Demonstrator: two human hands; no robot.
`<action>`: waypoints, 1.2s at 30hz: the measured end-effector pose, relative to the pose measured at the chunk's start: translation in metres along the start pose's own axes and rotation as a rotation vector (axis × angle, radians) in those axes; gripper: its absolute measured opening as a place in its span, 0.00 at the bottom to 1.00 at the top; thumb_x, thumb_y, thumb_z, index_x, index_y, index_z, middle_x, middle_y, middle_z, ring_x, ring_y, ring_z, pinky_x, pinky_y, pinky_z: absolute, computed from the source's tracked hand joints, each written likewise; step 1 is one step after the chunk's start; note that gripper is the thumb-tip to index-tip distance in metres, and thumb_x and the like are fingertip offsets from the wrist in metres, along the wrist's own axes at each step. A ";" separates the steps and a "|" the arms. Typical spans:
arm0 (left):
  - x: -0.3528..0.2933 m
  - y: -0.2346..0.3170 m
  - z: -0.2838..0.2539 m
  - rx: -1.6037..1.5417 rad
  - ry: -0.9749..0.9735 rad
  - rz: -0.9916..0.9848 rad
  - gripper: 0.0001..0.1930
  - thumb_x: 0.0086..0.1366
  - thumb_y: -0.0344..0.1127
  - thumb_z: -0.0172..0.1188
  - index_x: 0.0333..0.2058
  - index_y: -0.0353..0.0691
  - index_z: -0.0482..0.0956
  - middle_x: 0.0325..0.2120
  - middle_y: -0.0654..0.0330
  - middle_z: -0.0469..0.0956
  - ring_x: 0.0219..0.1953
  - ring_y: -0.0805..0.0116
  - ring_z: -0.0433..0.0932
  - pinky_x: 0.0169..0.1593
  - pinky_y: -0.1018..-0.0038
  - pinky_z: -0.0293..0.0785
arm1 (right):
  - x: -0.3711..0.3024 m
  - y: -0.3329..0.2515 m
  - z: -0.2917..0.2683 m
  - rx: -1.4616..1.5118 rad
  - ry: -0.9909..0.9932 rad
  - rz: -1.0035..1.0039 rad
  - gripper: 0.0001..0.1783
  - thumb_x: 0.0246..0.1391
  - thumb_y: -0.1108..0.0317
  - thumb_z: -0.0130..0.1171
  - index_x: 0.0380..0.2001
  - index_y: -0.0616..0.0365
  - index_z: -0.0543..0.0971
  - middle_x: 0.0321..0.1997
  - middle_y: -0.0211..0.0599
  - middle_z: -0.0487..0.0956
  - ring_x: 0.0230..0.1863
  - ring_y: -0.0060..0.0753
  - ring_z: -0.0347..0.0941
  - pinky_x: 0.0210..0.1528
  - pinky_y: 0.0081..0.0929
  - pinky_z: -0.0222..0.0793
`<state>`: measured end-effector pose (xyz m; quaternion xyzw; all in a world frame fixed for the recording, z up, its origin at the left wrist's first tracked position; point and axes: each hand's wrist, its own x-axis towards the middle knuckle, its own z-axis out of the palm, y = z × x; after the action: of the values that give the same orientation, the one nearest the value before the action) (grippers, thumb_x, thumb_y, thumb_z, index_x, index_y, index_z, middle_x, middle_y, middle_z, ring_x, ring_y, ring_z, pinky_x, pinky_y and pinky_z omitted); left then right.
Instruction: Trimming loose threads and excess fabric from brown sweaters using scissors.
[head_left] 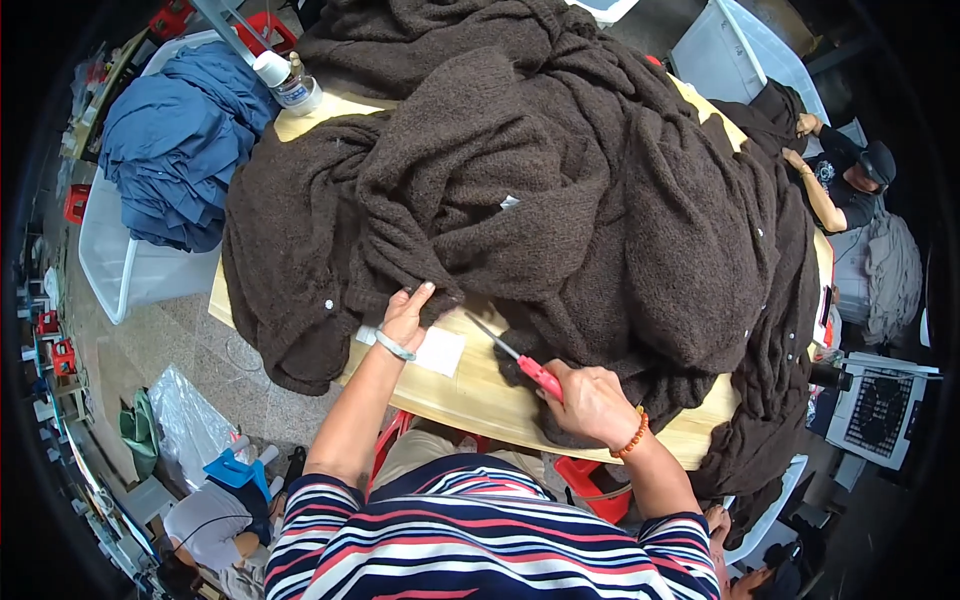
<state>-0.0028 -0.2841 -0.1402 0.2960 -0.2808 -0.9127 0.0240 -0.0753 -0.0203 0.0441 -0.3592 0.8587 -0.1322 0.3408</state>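
Dark brown knit garments (490, 200) lie heaped over a pale wooden table (480, 395). At the heap's near edge, my left hand (405, 318) pinches the knit fabric between thumb and fingers. My right hand (592, 402) is closed round a red-handled tool (540, 378) with a long, narrow metal blade; whether it has one blade or two, I cannot tell. The blade tip points up and left, close to the fabric by my left hand. White paper (438, 352) lies flat on the table below my left hand.
Blue garments (185, 145) fill a clear bin (108, 255) at the left. A white-capped bottle (297, 92) stands at the table's far left. At the right, another person (845, 180) handles brown fabric. Red stools (600, 490) show under the near edge.
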 end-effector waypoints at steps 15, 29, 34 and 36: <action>-0.054 -0.110 0.014 0.691 -0.102 0.019 0.21 0.60 0.39 0.65 0.47 0.31 0.76 0.42 0.55 0.80 0.44 0.71 0.75 0.50 0.72 0.71 | 0.083 -0.042 -0.023 0.021 0.414 -0.174 0.21 0.47 0.58 0.66 0.39 0.58 0.73 0.27 0.47 0.77 0.34 0.50 0.75 0.38 0.41 0.71; -0.089 -0.057 -0.006 0.386 0.124 -0.259 0.24 0.65 0.40 0.60 0.48 0.23 0.67 0.45 0.48 0.71 0.39 0.57 0.78 0.33 0.62 0.86 | 0.214 -0.018 -0.002 0.051 0.461 0.173 0.13 0.49 0.68 0.56 0.39 0.59 0.74 0.34 0.52 0.81 0.38 0.54 0.79 0.42 0.48 0.74; -0.083 -0.032 -0.005 0.422 0.112 -0.184 0.10 0.64 0.33 0.61 0.36 0.33 0.73 0.31 0.60 0.76 0.27 0.70 0.78 0.34 0.63 0.86 | 0.182 0.004 -0.014 0.163 0.426 0.228 0.18 0.48 0.62 0.62 0.40 0.58 0.73 0.37 0.55 0.80 0.44 0.59 0.76 0.48 0.49 0.71; -0.079 -0.024 -0.010 -0.164 0.097 -0.157 0.03 0.65 0.29 0.58 0.33 0.38 0.75 0.30 0.64 0.77 0.25 0.72 0.77 0.39 0.60 0.85 | 0.178 0.006 -0.014 0.196 0.426 0.205 0.19 0.47 0.61 0.62 0.40 0.59 0.73 0.37 0.55 0.80 0.44 0.60 0.76 0.48 0.49 0.70</action>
<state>0.0710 -0.2522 -0.1175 0.3580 -0.1797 -0.9162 -0.0098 -0.1788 -0.1420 -0.0365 -0.1993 0.9262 -0.2524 0.1968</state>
